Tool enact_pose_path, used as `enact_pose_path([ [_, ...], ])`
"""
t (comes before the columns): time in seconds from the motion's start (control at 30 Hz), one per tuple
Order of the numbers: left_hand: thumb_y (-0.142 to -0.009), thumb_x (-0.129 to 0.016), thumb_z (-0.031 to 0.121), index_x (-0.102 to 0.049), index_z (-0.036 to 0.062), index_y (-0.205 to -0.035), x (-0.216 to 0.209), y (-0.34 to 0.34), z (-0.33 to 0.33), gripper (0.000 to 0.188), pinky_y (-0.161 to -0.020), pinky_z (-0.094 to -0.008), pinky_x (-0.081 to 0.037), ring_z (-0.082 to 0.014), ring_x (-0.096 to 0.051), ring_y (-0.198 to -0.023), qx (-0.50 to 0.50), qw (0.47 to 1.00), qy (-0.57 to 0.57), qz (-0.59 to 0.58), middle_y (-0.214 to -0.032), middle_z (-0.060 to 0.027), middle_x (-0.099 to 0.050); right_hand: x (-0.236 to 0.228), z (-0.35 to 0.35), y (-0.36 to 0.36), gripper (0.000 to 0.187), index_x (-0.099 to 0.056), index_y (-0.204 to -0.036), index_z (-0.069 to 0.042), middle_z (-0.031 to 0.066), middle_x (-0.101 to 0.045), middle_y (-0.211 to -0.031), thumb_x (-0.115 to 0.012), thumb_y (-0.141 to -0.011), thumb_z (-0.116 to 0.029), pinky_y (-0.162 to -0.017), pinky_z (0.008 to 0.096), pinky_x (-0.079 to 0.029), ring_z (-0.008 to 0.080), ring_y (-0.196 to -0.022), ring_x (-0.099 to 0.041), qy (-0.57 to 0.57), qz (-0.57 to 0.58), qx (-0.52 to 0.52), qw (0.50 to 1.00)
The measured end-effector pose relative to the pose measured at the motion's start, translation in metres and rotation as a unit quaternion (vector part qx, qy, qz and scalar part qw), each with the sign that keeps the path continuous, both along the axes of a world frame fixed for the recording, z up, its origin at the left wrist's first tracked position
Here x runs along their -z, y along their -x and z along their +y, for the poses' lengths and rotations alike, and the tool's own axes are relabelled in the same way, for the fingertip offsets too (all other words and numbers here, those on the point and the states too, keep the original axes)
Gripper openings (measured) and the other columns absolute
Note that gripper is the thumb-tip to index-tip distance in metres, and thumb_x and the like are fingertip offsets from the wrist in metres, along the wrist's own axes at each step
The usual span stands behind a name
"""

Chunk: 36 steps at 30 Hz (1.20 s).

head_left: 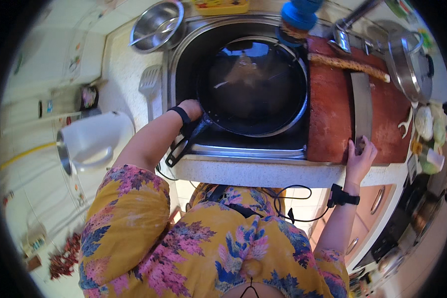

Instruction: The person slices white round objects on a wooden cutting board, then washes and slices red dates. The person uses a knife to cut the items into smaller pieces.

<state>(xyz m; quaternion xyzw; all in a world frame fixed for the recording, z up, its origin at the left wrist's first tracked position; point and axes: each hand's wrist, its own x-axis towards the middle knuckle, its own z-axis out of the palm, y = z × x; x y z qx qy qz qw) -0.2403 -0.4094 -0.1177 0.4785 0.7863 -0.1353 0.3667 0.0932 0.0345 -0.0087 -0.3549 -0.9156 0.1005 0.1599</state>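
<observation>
A black wok [253,107] with water in it sits in the sink [186,54], its black handle [186,141] angled toward the front left. My left hand [189,109] is down at the wok's left side, by the base of the handle. Its fingers are hidden, so its grip does not show. On the right, my right hand [361,156] is closed around the near end of a long knife [361,102]. The knife lies on a reddish-brown cutting board [333,114], its blade pointing away from me. Across the far part of the board rests a long, speckled brown root [347,64].
A steel bowl [156,27] stands at the back left, above a slotted spatula [149,82]. A white kettle [97,139] is at far left. The faucet [341,37] and a blue-topped container [300,17] stand behind the board. A steel pot lid [409,67] leans at right.
</observation>
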Motion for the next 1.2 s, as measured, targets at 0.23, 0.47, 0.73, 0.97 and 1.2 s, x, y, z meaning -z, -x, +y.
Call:
enact_pose_path([
  [0.23,-0.089,-0.056,0.028,-0.065,0.0128,-0.123,0.062,0.020,-0.006,0.038,-0.100,-0.0387,-0.046,-0.0328,-0.059,-0.117,0.018,0.998,-0.020,-0.064,-0.129,-0.0118,-0.062,0.001,-0.004,0.000,0.045,-0.061,-0.117,-0.012,0.0136,-0.054,-0.118,-0.080,-0.078,-0.023,-0.091,0.0393,-0.050,0.0325,-0.109,-0.057,-0.002,0.020,0.026,0.999],
  [0.47,-0.090,-0.054,0.028,-0.064,0.0128,-0.125,0.088,0.014,-0.015,0.039,-0.101,-0.0389,-0.044,-0.0310,-0.058,-0.119,0.059,0.998,0.026,-0.016,-0.131,-0.0111,-0.061,0.001,-0.007,0.002,0.044,-0.061,-0.116,-0.013,0.0129,-0.054,-0.116,-0.081,-0.077,-0.023,-0.088,0.0386,-0.051,0.0322,-0.106,-0.058,0.002,0.027,0.035,0.999],
  [0.73,-0.092,-0.051,0.029,-0.063,0.0128,-0.126,0.111,0.005,-0.041,0.040,-0.103,-0.0391,-0.042,-0.0289,-0.057,-0.121,0.108,0.993,0.037,0.034,-0.134,-0.0102,-0.059,-0.003,-0.008,0.004,0.045,-0.061,-0.114,-0.012,0.0128,-0.054,-0.115,-0.081,-0.076,-0.023,-0.084,0.0390,-0.053,0.0327,-0.104,-0.058,0.003,0.030,0.044,0.999],
  [0.97,-0.093,-0.049,0.030,-0.062,0.0128,-0.128,0.080,0.011,-0.035,0.041,-0.105,-0.0392,-0.040,-0.0271,-0.056,-0.123,0.189,0.977,0.034,0.094,-0.136,-0.0095,-0.058,-0.005,-0.008,0.003,0.045,-0.061,-0.113,-0.012,0.0114,-0.054,-0.114,-0.082,-0.074,-0.019,-0.081,0.0380,-0.054,0.0315,-0.100,-0.060,0.024,0.046,0.046,0.998],
  [1.2,-0.097,-0.040,0.023,-0.063,0.0211,-0.125,-0.019,0.018,0.005,0.036,-0.096,-0.0436,-0.037,-0.0261,-0.061,-0.114,0.286,0.923,0.244,0.081,-0.129,-0.0099,-0.062,-0.006,-0.010,-0.006,0.041,-0.063,-0.108,-0.013,0.0115,-0.056,-0.109,-0.075,-0.070,-0.003,-0.079,0.0391,-0.055,0.0325,-0.095,-0.062,0.038,0.089,0.026,0.995],
])
